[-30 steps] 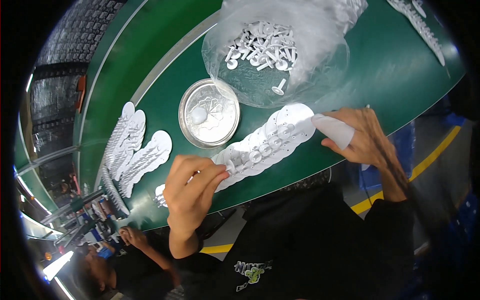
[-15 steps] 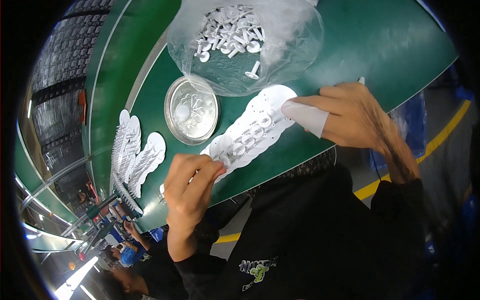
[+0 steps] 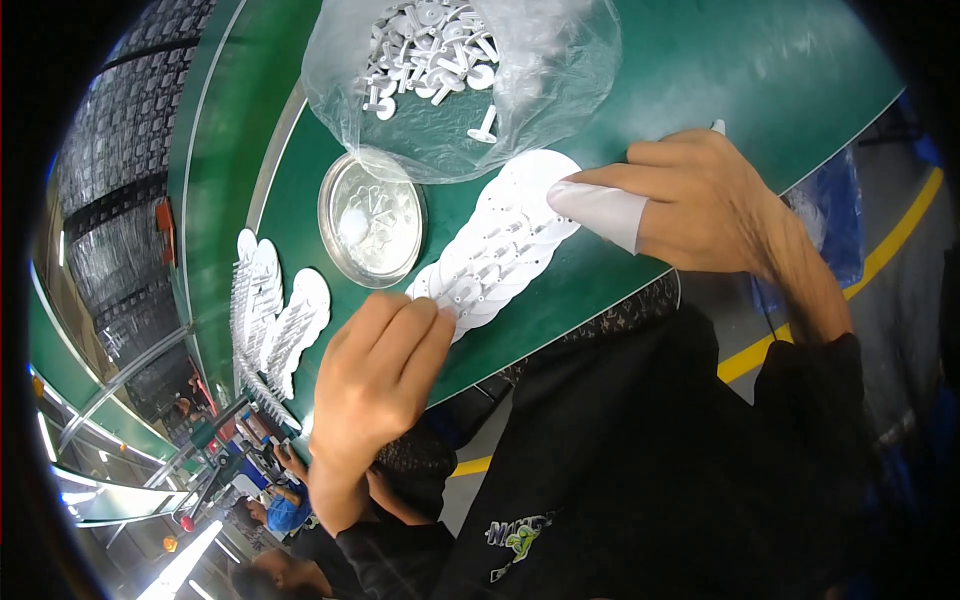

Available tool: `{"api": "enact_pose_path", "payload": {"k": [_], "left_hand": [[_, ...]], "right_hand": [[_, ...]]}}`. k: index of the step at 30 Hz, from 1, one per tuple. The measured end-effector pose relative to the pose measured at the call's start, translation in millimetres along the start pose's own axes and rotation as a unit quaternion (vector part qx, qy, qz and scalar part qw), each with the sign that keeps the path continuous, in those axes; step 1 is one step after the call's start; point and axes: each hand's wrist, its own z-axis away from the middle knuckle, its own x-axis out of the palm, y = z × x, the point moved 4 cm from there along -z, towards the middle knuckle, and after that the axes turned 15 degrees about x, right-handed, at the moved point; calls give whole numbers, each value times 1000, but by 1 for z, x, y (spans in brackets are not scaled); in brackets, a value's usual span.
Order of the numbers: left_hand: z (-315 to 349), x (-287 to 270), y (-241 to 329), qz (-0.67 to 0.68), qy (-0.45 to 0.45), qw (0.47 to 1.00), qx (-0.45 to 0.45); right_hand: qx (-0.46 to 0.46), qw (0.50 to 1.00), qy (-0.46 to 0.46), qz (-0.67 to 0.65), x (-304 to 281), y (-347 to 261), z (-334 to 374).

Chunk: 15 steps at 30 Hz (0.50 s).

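A row of overlapping white plastic discs (image 3: 490,245) with small raised pegs lies slantwise on the green table. At its near left end, my left hand (image 3: 380,365) is closed in a pinch, and its fingertips hide whatever is between them. My right hand (image 3: 695,205) grips the edge of the far right end of the row, one finger wearing a white cover (image 3: 605,212). Its other fingers are curled, and a small white tip (image 3: 718,127) shows beyond them; what it is I cannot make out. Beside the row stands a round metal dish (image 3: 372,220) with a whitish blob inside.
Behind the row, a clear plastic bag (image 3: 560,80) holds many white stemmed discs (image 3: 430,50). Several fanned rows of white pegged discs (image 3: 298,320) lie at the left. The table's near edge (image 3: 560,335) runs close below my hands. Another person (image 3: 275,570) is at the lower left.
The whole view has shifted slightly. My left hand has turned, its back now more toward the camera, with the fingertips still at the row's end. My right hand keeps its hold at the far end.
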Motion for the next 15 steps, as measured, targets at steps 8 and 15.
{"api": "enact_pose_path", "payload": {"k": [8, 15], "left_hand": [[20, -1, -7, -21, 62, 996, -54], [25, 14, -14, -1, 125, 991, -43]], "right_hand": [[-2, 1000, -17, -1, -1, -3, -3], [-11, 998, -54, 43, -8, -3, -5]]}}
